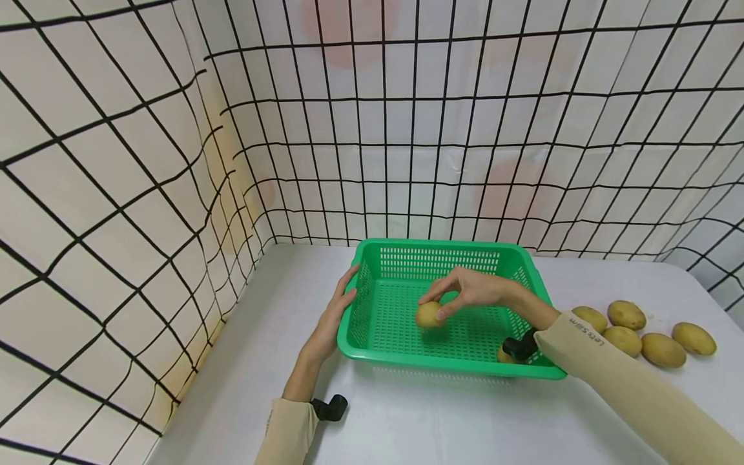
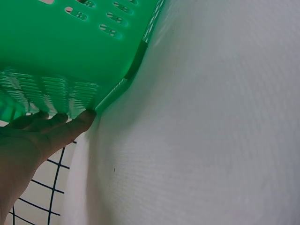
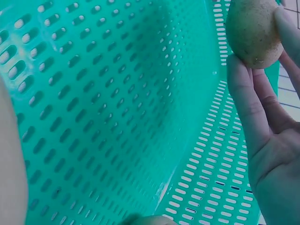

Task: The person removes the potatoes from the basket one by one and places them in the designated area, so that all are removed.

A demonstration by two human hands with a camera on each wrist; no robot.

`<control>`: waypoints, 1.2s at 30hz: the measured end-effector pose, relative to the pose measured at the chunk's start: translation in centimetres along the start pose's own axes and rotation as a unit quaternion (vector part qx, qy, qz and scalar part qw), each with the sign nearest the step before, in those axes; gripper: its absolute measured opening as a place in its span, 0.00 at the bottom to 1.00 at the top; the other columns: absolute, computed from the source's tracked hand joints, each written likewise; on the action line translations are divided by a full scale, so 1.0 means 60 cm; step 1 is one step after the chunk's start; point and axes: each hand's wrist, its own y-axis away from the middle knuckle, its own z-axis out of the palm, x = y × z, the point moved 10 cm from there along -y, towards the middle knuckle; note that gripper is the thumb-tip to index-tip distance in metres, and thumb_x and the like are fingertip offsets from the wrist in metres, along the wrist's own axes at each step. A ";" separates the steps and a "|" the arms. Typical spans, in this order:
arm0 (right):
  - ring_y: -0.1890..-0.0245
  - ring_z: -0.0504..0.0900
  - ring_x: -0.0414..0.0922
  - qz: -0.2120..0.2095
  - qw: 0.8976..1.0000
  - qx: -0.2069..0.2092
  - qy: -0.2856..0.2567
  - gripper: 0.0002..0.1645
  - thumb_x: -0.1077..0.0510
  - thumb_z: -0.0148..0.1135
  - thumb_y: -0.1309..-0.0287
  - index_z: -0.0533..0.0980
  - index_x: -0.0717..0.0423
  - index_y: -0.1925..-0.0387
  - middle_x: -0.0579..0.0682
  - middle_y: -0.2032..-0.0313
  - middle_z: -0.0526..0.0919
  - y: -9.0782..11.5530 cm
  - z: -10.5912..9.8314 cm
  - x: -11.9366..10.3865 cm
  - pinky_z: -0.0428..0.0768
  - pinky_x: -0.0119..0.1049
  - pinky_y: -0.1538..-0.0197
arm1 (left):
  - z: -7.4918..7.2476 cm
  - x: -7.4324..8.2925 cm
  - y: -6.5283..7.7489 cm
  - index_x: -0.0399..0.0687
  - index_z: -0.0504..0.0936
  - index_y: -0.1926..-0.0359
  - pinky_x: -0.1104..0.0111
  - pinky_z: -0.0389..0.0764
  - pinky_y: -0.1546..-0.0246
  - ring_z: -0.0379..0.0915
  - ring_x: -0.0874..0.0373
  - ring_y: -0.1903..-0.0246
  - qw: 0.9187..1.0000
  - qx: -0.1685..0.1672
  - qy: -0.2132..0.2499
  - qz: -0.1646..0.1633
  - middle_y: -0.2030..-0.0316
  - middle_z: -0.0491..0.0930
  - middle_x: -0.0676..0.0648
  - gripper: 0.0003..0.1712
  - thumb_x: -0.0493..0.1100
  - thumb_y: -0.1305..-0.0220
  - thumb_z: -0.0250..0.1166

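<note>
Inside a green plastic basket (image 1: 383,355), my right hand (image 1: 479,287) pinches a potato (image 1: 428,315) between thumb and fingertips. The right wrist view shows the same potato (image 3: 253,33) gripped at its sides, with basket mesh behind it. A second potato (image 1: 504,355) lies in the basket's near right corner, partly hidden by the black wrist camera. My left hand (image 1: 331,323) rests against the basket's left side, fingertips at the rim. Seen from the left wrist, the fingers (image 2: 70,130) lie nearly straight against the basket's outer wall.
Several potatoes (image 1: 624,341) lie grouped on the white table (image 1: 395,420) to the right of the basket. Black wire grid panels (image 1: 413,142) stand behind and along the left side, with white sheeting behind them.
</note>
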 end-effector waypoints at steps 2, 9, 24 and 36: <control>0.44 0.83 0.45 0.001 1.000 0.004 -0.005 0.25 0.57 0.75 0.40 0.83 0.56 0.41 0.53 0.42 0.86 0.001 -0.004 -0.003 0.81 0.49 0.39 | 0.000 0.000 0.000 0.75 0.48 0.19 0.35 0.44 0.23 0.35 0.46 0.18 1.000 0.000 0.001 -0.001 0.17 0.39 0.54 0.30 0.54 0.17 0.38; 0.44 0.82 0.46 0.009 0.999 0.039 -0.001 0.24 0.57 0.76 0.41 0.85 0.53 0.42 0.53 0.42 0.86 0.012 -0.032 -0.012 0.80 0.42 0.39 | 0.002 0.002 0.001 0.75 0.48 0.19 0.35 0.43 0.23 0.35 0.46 0.18 1.000 -0.001 0.001 0.000 0.17 0.39 0.54 0.31 0.54 0.17 0.39; 0.39 0.81 0.41 0.056 0.987 0.148 -0.001 0.26 0.56 0.75 0.41 0.83 0.49 0.40 0.49 0.40 0.85 0.080 -0.120 -0.032 0.78 0.38 0.36 | -0.001 0.000 0.001 0.76 0.47 0.19 0.37 0.44 0.23 0.36 0.47 0.18 1.000 0.001 0.004 -0.003 0.17 0.40 0.55 0.30 0.54 0.16 0.38; 0.37 0.74 0.29 0.109 0.967 0.225 0.049 0.25 0.52 0.72 0.36 0.82 0.44 0.38 0.44 0.34 0.80 0.183 -0.165 -0.030 0.72 0.55 0.33 | 0.002 0.001 0.002 0.75 0.46 0.19 0.36 0.44 0.23 0.35 0.46 0.18 1.000 -0.002 0.004 -0.005 0.17 0.39 0.53 0.31 0.55 0.17 0.39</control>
